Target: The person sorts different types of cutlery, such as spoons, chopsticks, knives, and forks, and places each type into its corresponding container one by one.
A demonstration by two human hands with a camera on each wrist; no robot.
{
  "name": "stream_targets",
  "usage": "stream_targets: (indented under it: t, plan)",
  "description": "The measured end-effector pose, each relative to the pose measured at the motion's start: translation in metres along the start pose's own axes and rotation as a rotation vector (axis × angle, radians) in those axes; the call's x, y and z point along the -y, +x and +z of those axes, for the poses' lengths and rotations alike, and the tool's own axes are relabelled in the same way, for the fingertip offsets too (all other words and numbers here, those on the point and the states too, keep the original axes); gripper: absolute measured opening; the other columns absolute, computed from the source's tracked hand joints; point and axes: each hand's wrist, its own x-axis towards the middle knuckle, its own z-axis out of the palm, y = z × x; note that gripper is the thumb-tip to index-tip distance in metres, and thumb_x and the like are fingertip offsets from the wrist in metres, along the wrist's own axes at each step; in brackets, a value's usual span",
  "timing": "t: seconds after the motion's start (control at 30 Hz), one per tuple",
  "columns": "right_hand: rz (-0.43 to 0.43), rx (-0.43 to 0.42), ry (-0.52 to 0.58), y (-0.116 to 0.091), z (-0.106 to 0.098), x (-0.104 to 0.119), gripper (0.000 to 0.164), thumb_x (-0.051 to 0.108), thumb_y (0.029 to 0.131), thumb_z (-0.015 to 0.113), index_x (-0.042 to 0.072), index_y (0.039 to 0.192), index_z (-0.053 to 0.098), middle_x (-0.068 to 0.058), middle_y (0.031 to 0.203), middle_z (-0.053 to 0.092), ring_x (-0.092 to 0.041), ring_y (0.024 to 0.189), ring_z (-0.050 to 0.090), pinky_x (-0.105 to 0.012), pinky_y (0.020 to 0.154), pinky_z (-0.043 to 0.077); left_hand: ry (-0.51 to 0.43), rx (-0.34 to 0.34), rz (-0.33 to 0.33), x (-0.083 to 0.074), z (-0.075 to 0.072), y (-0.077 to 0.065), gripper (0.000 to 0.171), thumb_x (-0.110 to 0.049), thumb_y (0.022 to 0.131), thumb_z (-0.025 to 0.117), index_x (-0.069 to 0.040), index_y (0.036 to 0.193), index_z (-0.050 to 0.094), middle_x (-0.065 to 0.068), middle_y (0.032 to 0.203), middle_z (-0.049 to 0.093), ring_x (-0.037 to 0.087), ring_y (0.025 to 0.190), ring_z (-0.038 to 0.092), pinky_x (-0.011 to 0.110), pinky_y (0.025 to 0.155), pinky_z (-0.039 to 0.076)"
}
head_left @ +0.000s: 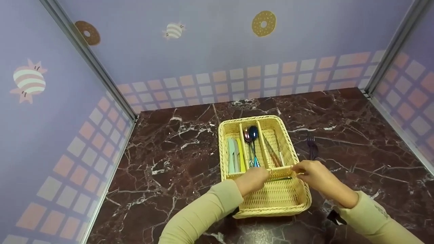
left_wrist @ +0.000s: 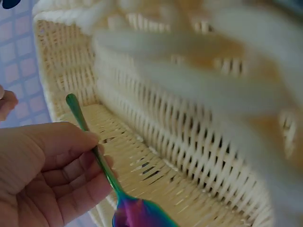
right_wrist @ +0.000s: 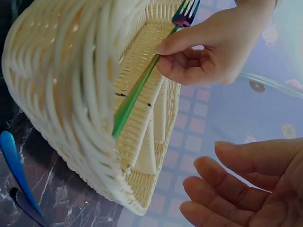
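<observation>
In the head view my left hand (head_left: 253,179) is over the front compartment of a pale yellow woven basket (head_left: 265,210). It pinches an iridescent fork (head_left: 280,179) by its handle, between thumb and fingers. Prongs show on the fork (right_wrist: 185,13) in the right wrist view, and its green handle end points toward the basket's right wall. My right hand (head_left: 317,176) is beside the right rim, holding nothing; in the right wrist view its fingers (right_wrist: 227,187) are loosely spread, apart from the fork.
Left compartment: mint, grey and yellow-handled utensils (head_left: 241,156). Middle: spoons (head_left: 253,133). Right: slim brown and pale utensils (head_left: 273,154). Dark forks (head_left: 312,149) lie on the marble-patterned table (head_left: 169,162) to the basket's right. Patterned panels (head_left: 220,51) enclose the back and sides.
</observation>
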Motion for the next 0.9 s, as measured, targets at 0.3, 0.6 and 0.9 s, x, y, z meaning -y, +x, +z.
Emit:
stream_targets:
  t: [0.3,0.6,0.9]
  plan:
    - [0.044,0.054,0.025,-0.001,-0.001,-0.003,0.016,-0.006,0.073,0.063,-0.003,0.088,0.068,-0.009,0.078,0.067,-0.013,0.064,0.058,-0.027,0.058,0.051,0.056,0.097,-0.009,-0.007,0.007,0.018,0.016,0.004,0.083,0.055,-0.010,0.081,0.062,0.001,0.082,0.064,0.011,0.069,0.059,0.018,0.055,0.047]
    - [0.056,0.085,0.044,-0.003,-0.001,-0.007,0.018,-0.005,0.073,0.063,-0.004,0.091,0.068,-0.009,0.078,0.067,-0.012,0.065,0.058,-0.026,0.057,0.051,0.071,0.108,0.002,-0.009,0.013,0.025,0.017,0.003,0.085,0.054,-0.010,0.085,0.064,0.001,0.086,0.066,0.011,0.073,0.061,0.017,0.059,0.049]
    - [0.069,0.089,0.085,-0.005,-0.002,-0.011,0.021,-0.005,0.074,0.062,-0.005,0.094,0.067,-0.009,0.076,0.066,-0.010,0.062,0.057,-0.023,0.055,0.050,0.189,0.123,0.025,-0.013,0.014,0.023,0.018,0.001,0.086,0.052,-0.012,0.087,0.065,0.000,0.084,0.064,0.008,0.066,0.057,0.015,0.053,0.047]
